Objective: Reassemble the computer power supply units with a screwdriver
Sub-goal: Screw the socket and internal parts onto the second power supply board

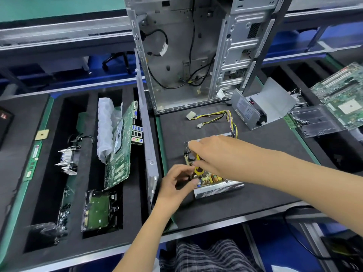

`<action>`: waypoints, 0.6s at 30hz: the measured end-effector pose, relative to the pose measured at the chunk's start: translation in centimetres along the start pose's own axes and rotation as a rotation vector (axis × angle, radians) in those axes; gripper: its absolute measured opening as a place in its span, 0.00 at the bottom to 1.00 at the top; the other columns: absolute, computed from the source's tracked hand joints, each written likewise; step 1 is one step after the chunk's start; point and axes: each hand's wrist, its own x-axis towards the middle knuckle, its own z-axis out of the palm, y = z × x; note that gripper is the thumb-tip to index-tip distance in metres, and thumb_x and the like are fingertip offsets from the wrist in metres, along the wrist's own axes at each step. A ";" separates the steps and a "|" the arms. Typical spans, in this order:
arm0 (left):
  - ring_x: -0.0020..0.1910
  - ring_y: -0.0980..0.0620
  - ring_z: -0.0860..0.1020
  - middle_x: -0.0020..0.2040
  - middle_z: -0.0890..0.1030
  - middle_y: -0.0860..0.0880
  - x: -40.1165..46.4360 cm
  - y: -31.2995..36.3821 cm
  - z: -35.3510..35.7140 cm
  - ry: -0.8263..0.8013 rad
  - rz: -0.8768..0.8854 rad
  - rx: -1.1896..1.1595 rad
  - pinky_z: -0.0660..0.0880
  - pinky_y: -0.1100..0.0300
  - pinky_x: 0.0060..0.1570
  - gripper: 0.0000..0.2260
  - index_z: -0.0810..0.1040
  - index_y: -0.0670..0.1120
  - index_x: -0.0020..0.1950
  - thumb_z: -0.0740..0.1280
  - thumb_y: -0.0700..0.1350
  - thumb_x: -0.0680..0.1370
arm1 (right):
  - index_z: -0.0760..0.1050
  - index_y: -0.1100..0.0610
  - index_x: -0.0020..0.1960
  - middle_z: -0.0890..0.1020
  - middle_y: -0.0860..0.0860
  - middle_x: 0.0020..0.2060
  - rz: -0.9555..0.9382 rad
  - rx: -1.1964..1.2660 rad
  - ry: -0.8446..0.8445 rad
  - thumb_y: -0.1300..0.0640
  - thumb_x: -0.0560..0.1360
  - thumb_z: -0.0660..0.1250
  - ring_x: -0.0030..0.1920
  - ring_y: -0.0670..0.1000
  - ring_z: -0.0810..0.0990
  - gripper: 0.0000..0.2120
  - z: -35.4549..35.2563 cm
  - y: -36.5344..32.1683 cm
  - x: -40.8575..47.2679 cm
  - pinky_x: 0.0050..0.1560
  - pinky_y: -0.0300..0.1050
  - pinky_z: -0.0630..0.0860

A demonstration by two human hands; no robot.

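- The open silver metal power supply unit [216, 188] lies on the black foam mat [265, 154], circuit board exposed
- The right hand [214, 154] grips a yellow-handled screwdriver [198, 163] over it
- The left hand [177, 181], fingers curled, touches the unit's near corner; what it pinches, I cannot tell
- Rigid casing, probably sharp-edged; hold its outer walls, since the components look fragile

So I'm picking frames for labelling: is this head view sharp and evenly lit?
Head view: wide-angle lens bends the shelf rails and computer case at the edges; left hand and right hand over the power supply look slightly smeared; lighting even, soft shadows on the black mat, no harsh glare.
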 end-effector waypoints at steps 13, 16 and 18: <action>0.29 0.60 0.67 0.41 0.76 0.47 1.4 -2.2 -0.1 0.003 -0.184 0.284 0.65 0.69 0.35 0.15 0.76 0.51 0.37 0.75 0.33 0.69 | 0.58 0.54 0.55 0.66 0.51 0.40 -0.020 -0.218 -0.029 0.54 0.80 0.60 0.39 0.55 0.77 0.10 2.7 -0.8 0.2 0.33 0.48 0.73; 0.29 0.59 0.67 0.39 0.76 0.48 1.5 -1.9 -0.1 -0.018 -0.193 0.332 0.67 0.66 0.35 0.15 0.75 0.51 0.34 0.75 0.32 0.69 | 0.58 0.54 0.53 0.63 0.50 0.38 0.004 -0.250 -0.035 0.58 0.77 0.65 0.34 0.54 0.72 0.15 3.2 -0.9 0.4 0.31 0.47 0.70; 0.29 0.59 0.66 0.39 0.77 0.46 1.5 -1.8 0.1 -0.002 -0.202 0.339 0.67 0.64 0.36 0.16 0.75 0.51 0.33 0.74 0.31 0.68 | 0.58 0.54 0.53 0.63 0.49 0.38 0.004 -0.266 -0.031 0.58 0.76 0.66 0.33 0.54 0.71 0.16 3.4 -0.9 0.4 0.29 0.46 0.69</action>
